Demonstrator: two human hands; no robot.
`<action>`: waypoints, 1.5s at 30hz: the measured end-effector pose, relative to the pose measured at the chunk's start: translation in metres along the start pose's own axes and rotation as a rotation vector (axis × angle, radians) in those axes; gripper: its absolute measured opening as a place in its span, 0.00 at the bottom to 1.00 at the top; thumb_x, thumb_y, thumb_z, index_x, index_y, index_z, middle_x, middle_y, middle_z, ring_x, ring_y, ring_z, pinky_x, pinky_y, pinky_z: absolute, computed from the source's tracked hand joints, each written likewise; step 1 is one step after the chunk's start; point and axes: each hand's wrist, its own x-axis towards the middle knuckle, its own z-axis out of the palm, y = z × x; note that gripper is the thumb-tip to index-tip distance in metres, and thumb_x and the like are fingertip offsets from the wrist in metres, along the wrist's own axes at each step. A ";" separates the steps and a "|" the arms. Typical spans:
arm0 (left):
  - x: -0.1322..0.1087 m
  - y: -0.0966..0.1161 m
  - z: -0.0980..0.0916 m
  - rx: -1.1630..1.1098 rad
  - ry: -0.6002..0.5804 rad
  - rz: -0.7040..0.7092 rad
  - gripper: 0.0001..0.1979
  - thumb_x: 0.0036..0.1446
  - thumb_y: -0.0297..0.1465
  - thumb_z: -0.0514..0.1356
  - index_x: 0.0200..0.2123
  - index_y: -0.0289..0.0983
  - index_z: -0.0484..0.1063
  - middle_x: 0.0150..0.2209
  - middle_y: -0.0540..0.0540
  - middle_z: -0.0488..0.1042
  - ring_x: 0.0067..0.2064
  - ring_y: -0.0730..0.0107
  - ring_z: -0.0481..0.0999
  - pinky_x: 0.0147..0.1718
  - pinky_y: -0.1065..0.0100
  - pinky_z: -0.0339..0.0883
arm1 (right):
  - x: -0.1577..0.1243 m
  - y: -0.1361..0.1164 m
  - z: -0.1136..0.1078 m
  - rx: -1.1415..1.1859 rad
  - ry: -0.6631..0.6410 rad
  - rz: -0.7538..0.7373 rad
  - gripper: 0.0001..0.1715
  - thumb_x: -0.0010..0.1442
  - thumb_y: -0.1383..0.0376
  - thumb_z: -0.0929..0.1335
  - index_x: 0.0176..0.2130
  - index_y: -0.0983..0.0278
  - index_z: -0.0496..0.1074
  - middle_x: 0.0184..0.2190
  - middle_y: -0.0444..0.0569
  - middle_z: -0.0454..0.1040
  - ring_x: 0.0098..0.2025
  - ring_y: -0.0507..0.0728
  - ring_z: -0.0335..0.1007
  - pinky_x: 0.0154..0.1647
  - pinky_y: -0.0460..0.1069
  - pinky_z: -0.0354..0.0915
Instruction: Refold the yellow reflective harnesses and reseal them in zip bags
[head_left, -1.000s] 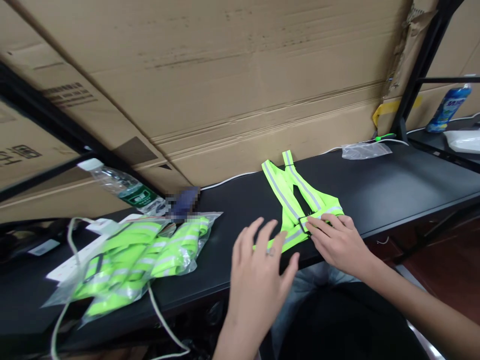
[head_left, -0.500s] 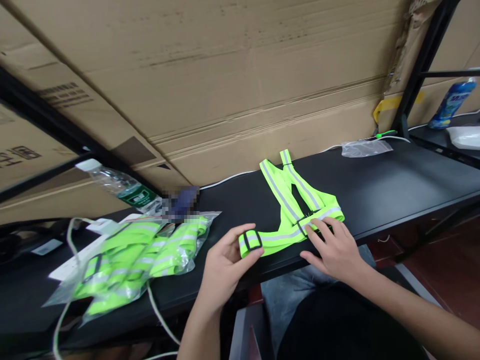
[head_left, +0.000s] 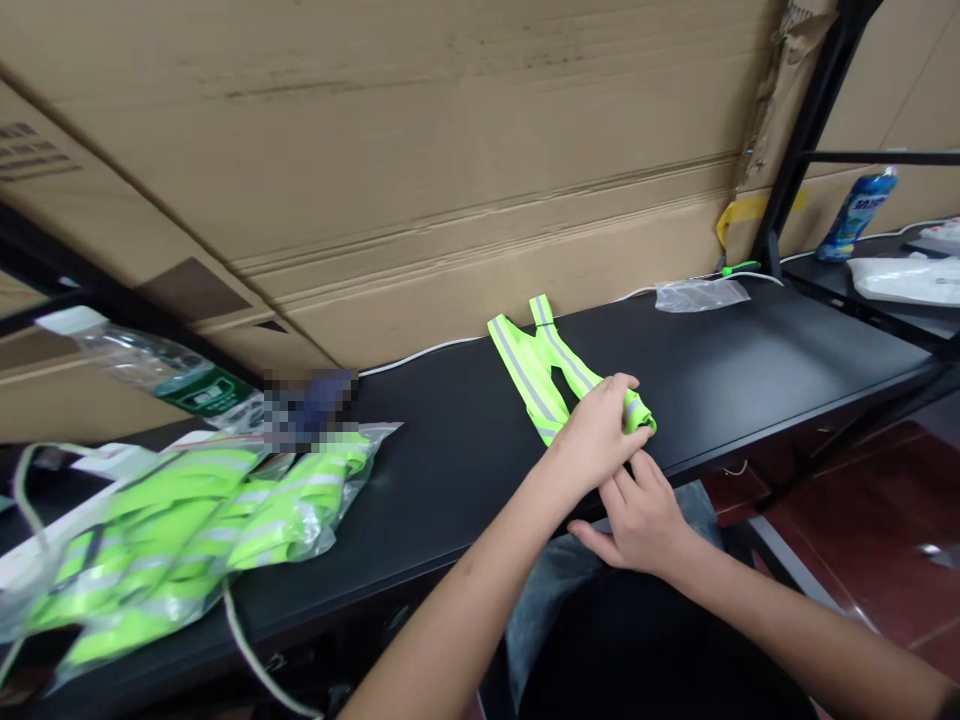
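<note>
A neon green harness of straps with grey reflective stripes [head_left: 526, 372] lies on the black table [head_left: 442, 440], its two upper straps pointing toward the cardboard. Across its lower part reaches my left hand [head_left: 600, 430], its fingers closed on the folded strap end at the right side. Just below, my right hand [head_left: 637, 510] touches the left hand's fingertips, its thumb apart and its fingers extended at the harness's near edge. The black buckles are hidden under my hands.
Clear bags of green straps [head_left: 187, 520] lie at the left beside a plastic bottle [head_left: 180, 375] and a white cable. A flat clear bag [head_left: 701, 294] rests at the back right. A blue bottle [head_left: 857, 215] stands farther right. Cardboard [head_left: 450, 150] lines the back.
My left hand has moved right across the harness, folding the buckled left end over to the right side. My right hand has shifted slightly down and left. The view has turned a little.
</note>
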 end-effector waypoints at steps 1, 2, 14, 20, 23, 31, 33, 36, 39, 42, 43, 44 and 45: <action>0.000 -0.003 0.006 0.009 0.000 0.009 0.20 0.50 0.25 0.69 0.46 0.37 0.69 0.40 0.47 0.71 0.34 0.69 0.73 0.37 0.64 0.72 | 0.000 0.001 0.000 0.008 0.006 -0.006 0.30 0.63 0.51 0.66 0.48 0.76 0.76 0.42 0.67 0.79 0.46 0.73 0.71 0.46 0.64 0.69; -0.001 -0.006 0.010 -0.007 0.012 0.004 0.20 0.50 0.26 0.70 0.45 0.37 0.68 0.43 0.47 0.69 0.34 0.70 0.72 0.37 0.64 0.72 | 0.000 0.002 0.001 0.021 0.008 -0.010 0.28 0.64 0.52 0.66 0.47 0.75 0.76 0.42 0.67 0.79 0.46 0.73 0.72 0.46 0.64 0.70; -0.021 -0.026 0.000 -0.279 0.018 0.014 0.07 0.63 0.27 0.55 0.42 0.39 0.58 0.35 0.51 0.68 0.32 0.73 0.72 0.33 0.68 0.69 | 0.020 0.035 -0.022 0.213 0.244 -0.069 0.11 0.59 0.72 0.68 0.43 0.64 0.74 0.41 0.57 0.79 0.45 0.62 0.76 0.44 0.56 0.75; -0.024 -0.036 0.001 -0.298 0.082 0.011 0.19 0.56 0.22 0.59 0.45 0.41 0.54 0.42 0.49 0.67 0.33 0.74 0.76 0.32 0.69 0.72 | 0.038 0.067 -0.022 0.339 -0.071 -0.016 0.17 0.66 0.76 0.63 0.50 0.64 0.74 0.46 0.53 0.80 0.50 0.59 0.75 0.53 0.57 0.74; -0.039 -0.038 -0.009 -0.038 0.156 0.090 0.11 0.59 0.24 0.61 0.40 0.40 0.61 0.40 0.47 0.70 0.44 0.64 0.75 0.43 0.61 0.72 | 0.031 0.072 -0.020 0.356 -0.128 0.051 0.16 0.68 0.74 0.63 0.50 0.63 0.75 0.48 0.54 0.79 0.54 0.60 0.74 0.56 0.59 0.73; -0.083 -0.026 -0.009 0.541 0.230 0.162 0.06 0.65 0.27 0.59 0.44 0.37 0.75 0.44 0.43 0.80 0.48 0.53 0.71 0.50 0.49 0.68 | 0.023 0.083 -0.025 0.220 -0.218 0.170 0.11 0.69 0.66 0.64 0.45 0.64 0.76 0.50 0.57 0.77 0.53 0.64 0.74 0.51 0.61 0.76; -0.085 -0.029 -0.004 0.481 0.230 0.143 0.08 0.64 0.27 0.60 0.47 0.37 0.73 0.48 0.43 0.79 0.49 0.54 0.71 0.50 0.52 0.70 | 0.025 0.084 -0.027 0.198 -0.222 0.128 0.11 0.69 0.67 0.64 0.44 0.65 0.76 0.51 0.58 0.77 0.56 0.65 0.72 0.53 0.62 0.74; -0.084 -0.036 0.000 0.416 0.259 0.115 0.10 0.63 0.24 0.59 0.47 0.37 0.72 0.52 0.43 0.78 0.55 0.54 0.70 0.55 0.53 0.70 | 0.026 0.085 -0.029 0.185 -0.266 0.055 0.14 0.70 0.68 0.62 0.49 0.67 0.74 0.60 0.61 0.70 0.63 0.66 0.66 0.61 0.62 0.69; -0.082 -0.040 -0.001 0.353 0.242 0.106 0.10 0.63 0.22 0.59 0.47 0.37 0.71 0.51 0.43 0.77 0.55 0.57 0.72 0.56 0.54 0.70 | 0.028 0.092 -0.032 0.222 -0.372 0.009 0.17 0.70 0.65 0.61 0.55 0.66 0.71 0.60 0.59 0.72 0.62 0.64 0.68 0.61 0.61 0.69; -0.082 -0.038 -0.006 0.297 0.209 0.089 0.10 0.61 0.24 0.62 0.46 0.38 0.70 0.52 0.42 0.76 0.56 0.56 0.71 0.56 0.54 0.70 | 0.031 0.100 -0.037 0.257 -0.454 -0.002 0.24 0.68 0.55 0.66 0.58 0.65 0.69 0.59 0.59 0.72 0.61 0.65 0.69 0.58 0.62 0.72; -0.083 -0.037 -0.008 0.285 0.198 0.086 0.11 0.61 0.25 0.63 0.46 0.38 0.70 0.52 0.42 0.76 0.57 0.55 0.71 0.56 0.53 0.70 | 0.031 0.100 -0.040 0.266 -0.464 -0.011 0.28 0.66 0.51 0.68 0.58 0.65 0.68 0.59 0.60 0.72 0.61 0.66 0.69 0.57 0.63 0.72; -0.085 -0.036 -0.010 0.278 0.185 0.087 0.11 0.61 0.26 0.64 0.46 0.38 0.70 0.52 0.42 0.76 0.57 0.55 0.70 0.56 0.53 0.70 | 0.030 0.100 -0.042 0.274 -0.467 -0.030 0.32 0.64 0.49 0.69 0.58 0.66 0.68 0.58 0.61 0.73 0.60 0.67 0.69 0.56 0.63 0.72; -0.087 -0.035 -0.012 0.277 0.171 0.091 0.12 0.60 0.27 0.65 0.46 0.38 0.69 0.52 0.41 0.75 0.57 0.55 0.70 0.56 0.52 0.70 | 0.028 0.098 -0.045 0.278 -0.465 -0.057 0.34 0.62 0.47 0.70 0.58 0.66 0.68 0.57 0.61 0.73 0.59 0.67 0.70 0.56 0.62 0.72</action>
